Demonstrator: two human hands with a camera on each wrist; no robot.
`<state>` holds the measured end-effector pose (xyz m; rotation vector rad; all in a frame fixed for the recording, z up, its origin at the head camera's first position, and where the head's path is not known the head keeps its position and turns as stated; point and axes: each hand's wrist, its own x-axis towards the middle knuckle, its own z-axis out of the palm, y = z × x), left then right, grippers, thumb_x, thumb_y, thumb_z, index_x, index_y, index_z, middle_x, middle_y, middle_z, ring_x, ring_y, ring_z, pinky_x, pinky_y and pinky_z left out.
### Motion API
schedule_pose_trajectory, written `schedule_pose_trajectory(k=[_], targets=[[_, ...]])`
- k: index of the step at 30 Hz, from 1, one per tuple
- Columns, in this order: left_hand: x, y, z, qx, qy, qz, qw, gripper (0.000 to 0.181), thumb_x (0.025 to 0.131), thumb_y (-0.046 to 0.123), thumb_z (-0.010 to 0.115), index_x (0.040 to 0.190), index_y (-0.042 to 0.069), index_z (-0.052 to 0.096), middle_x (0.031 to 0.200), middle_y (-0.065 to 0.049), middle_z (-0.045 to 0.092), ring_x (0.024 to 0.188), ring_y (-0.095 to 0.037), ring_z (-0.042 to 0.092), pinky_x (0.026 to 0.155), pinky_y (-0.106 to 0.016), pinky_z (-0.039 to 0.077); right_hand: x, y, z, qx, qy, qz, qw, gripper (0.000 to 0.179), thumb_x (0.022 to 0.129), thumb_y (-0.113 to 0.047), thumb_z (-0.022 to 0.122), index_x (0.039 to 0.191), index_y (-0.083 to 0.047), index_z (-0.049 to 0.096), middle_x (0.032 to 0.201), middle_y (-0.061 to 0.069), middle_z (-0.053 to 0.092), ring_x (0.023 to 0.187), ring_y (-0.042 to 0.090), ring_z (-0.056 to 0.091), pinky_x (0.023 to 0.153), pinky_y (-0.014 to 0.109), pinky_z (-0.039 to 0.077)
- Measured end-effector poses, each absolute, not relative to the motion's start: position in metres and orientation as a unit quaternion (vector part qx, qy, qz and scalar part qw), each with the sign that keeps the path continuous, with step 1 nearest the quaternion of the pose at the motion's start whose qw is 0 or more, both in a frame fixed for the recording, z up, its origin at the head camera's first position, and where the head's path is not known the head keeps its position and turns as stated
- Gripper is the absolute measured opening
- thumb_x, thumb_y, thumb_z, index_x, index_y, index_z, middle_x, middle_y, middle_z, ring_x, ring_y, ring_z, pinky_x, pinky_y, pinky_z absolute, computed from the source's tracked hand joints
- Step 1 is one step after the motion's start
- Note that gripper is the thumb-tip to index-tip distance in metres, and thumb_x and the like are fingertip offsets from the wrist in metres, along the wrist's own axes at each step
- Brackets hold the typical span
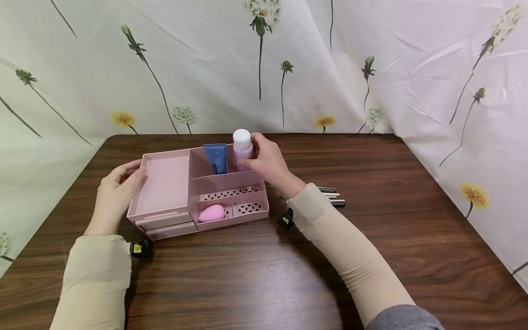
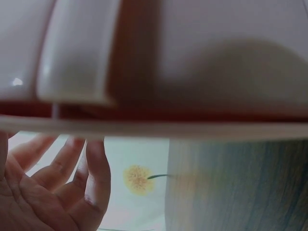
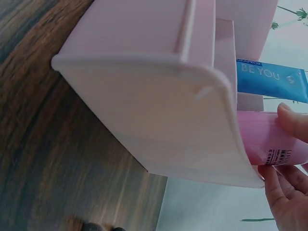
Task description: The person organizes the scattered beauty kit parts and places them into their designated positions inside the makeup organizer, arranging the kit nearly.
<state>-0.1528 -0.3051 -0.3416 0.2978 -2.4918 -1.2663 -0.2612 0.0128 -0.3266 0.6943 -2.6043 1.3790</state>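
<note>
Clamping right hand (image 1: 269, 160) on bottle (image 1: 242, 150) near frame centre, I'd seat it upright; left hand (image 1: 117, 192), fingers apart, touches box (image 1: 162, 185).

Head view: forward, down; wrist views: close — all share the organizer (image 1: 165, 183).

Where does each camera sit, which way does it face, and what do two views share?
Head: head-worn, facing forward and down at the organizer; left hand, right hand and sleeves show.
Left wrist: worn there, facing the organizer close up; left hand shows.
Right wrist: worn there, facing organizer and bottle; right hand shows.
Head and right wrist share bottle and tube.
</note>
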Motion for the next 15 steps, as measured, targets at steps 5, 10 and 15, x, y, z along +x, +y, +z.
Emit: schedule_pose_trajectory(k=[5, 10, 15], targets=[[-0.1529, -0.3047, -0.3407, 0.107, -0.873, -0.448, 0.161, 0.058, 0.099, 0.042, 0.053, 0.143, 0.004, 0.051, 0.083, 0.033, 0.05, 0.08, 0.009, 0.049, 0.067, -0.01, 0.04, -0.261, 0.0101, -0.3264, 0.229, -0.878, 0.416, 0.06, 0.06, 0.08, -0.014, 0.083, 0.132, -0.004, 0.053, 0.128, 0.012, 0.062, 0.11, 0.025, 0.062, 0.096, 0.039, 0.051], [-0.1525, -0.3043, -0.3404, 0.11, -0.873, -0.448, 0.157, 0.059, 0.099, 0.043, 0.053, 0.143, 0.005, 0.051, 0.084, 0.033, 0.05, 0.08, 0.009, 0.049, 0.067, -0.01, 0.04, -0.261, 0.0069, -0.326, 0.228, -0.897, 0.373, 0.061, 0.061, 0.081, -0.016, 0.082, 0.133, -0.004, 0.053, 0.129, 0.011, 0.062, 0.115, 0.025, 0.06, 0.1, 0.04, 0.048], [-0.1516, -0.3035, -0.3402, 0.108, -0.873, -0.449, 0.157, 0.059, 0.099, 0.042, 0.053, 0.143, 0.004, 0.051, 0.084, 0.032, 0.05, 0.08, 0.009, 0.049, 0.067, -0.01, 0.04, -0.2609, 0.0042, -0.3269, 0.225, -0.909, 0.343, 0.068, 0.062, 0.081, -0.019, 0.082, 0.135, -0.006, 0.053, 0.13, 0.01, 0.062, 0.118, 0.025, 0.059, 0.102, 0.04, 0.047]])
